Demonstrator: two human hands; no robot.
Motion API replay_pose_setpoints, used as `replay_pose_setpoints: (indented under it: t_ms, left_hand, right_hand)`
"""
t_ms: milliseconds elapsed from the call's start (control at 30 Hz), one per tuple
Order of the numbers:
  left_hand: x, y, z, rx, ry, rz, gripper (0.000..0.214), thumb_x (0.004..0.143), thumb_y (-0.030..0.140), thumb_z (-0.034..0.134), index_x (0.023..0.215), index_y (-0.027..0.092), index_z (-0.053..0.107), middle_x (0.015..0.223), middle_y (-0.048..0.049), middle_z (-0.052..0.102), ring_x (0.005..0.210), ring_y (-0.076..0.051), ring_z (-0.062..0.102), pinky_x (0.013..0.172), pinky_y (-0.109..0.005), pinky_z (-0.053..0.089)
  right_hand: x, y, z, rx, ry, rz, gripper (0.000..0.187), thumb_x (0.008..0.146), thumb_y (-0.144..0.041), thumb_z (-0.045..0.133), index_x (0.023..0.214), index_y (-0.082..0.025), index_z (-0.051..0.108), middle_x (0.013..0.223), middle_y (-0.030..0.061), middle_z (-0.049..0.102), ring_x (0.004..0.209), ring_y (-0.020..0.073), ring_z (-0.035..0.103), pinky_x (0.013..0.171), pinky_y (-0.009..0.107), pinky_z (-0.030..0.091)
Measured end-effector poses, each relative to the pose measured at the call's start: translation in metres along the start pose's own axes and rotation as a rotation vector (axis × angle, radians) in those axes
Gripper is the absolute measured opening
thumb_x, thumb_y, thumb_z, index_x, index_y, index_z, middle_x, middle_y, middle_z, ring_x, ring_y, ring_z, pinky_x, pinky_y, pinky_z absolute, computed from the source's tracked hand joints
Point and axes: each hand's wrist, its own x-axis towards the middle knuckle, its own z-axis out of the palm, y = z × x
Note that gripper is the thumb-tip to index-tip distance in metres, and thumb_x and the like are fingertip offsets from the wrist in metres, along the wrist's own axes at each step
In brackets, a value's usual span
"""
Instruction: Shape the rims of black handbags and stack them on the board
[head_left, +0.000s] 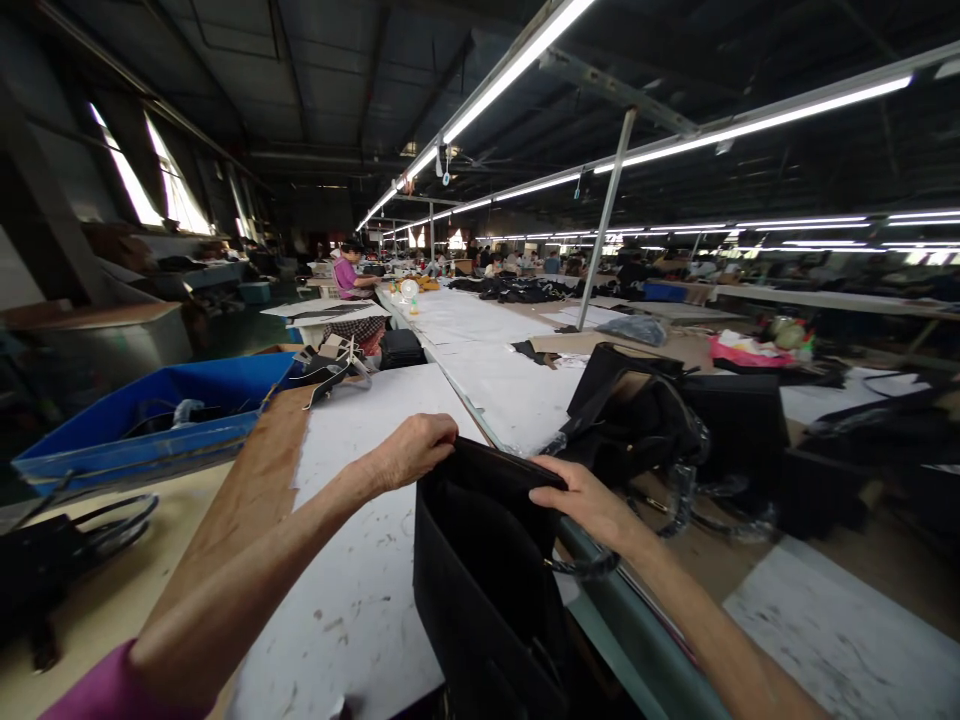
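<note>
A black handbag [450, 560] is nearest, its mouth open toward the camera, at the right side of the white-covered table [352, 590]. The left hand [420, 450] has its grip closed on the left end of the bag's far rim; the right hand [589, 500] has its grip clamped on that rim farther right, thumb on top. A plastic-wrapped handle [596, 565] hangs just below the right hand. At the left edge lies another black bag [45, 570], with a blue bin [142, 455] beyond it. Right of the held bag, more black handbags [637, 410] are heaped together, some handles wrapped in clear plastic. Farther off, a co-worker in a purple top [346, 276] sits left of the long table, and fluorescent lights [517, 65] run overhead.
</note>
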Motion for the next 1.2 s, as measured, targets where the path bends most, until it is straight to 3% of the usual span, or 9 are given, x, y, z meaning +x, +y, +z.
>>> replay_pose_setpoints:
  t_ms: [133,200,400,733,1200]
  left_hand:
    - [0.000,-0.002,0.008,-0.057,0.090,-0.077,0.009,0.066,0.010,0.043,0.061,0.016,0.047,0.077,0.0002,0.058,0.067,-0.011,0.049,0.065,-0.022,0.037]
    - [0.000,-0.002,0.010,-0.077,0.107,-0.099,0.009,0.065,0.010,0.043,0.059,0.016,0.046,0.077,0.0002,0.058,0.068,-0.011,0.050,0.066,-0.022,0.037]
    - [0.002,-0.001,0.007,-0.084,0.070,-0.117,0.009,0.063,0.012,0.044,0.055,0.015,0.046,0.077,0.0002,0.058,0.065,-0.011,0.048,0.063,-0.022,0.036]
    - [0.003,-0.010,0.009,-0.179,0.050,-0.246,0.007,0.064,0.019,0.047,0.061,0.015,0.053,0.058,0.0039,0.051,0.057,-0.010,0.044,0.054,-0.021,0.032]
    - [0.002,-0.006,0.016,-0.285,0.143,-0.358,0.007,0.060,0.018,0.047,0.058,0.014,0.053,0.051,0.0054,0.044,0.051,-0.008,0.039,0.048,-0.019,0.029]
  right_hand:
    - [-0.005,0.001,0.008,-0.208,0.312,-0.006,0.036,0.070,-0.032,0.057,0.105,-0.021,0.058,0.102,0.0026,0.059,0.092,0.0199,0.053,0.081,0.030,0.040]
    - [-0.006,0.000,0.012,-0.283,0.386,-0.041,0.032,0.071,-0.032,0.056,0.101,-0.022,0.059,0.099,0.0022,0.058,0.090,0.0185,0.053,0.079,0.028,0.040]
    - [-0.005,-0.002,0.019,-0.325,0.434,-0.111,0.021,0.075,-0.031,0.054,0.090,-0.021,0.063,0.082,0.0010,0.059,0.077,0.0151,0.054,0.070,0.025,0.040]
    - [0.002,0.002,0.022,-0.287,0.475,-0.167,0.019,0.079,-0.028,0.047,0.084,-0.019,0.064,0.079,0.0015,0.060,0.075,0.0145,0.055,0.069,0.024,0.040]
    - [0.002,-0.003,0.025,-0.437,0.506,-0.169,0.020,0.080,-0.030,0.044,0.077,-0.020,0.061,0.076,0.0011,0.060,0.073,0.0145,0.055,0.069,0.025,0.039]
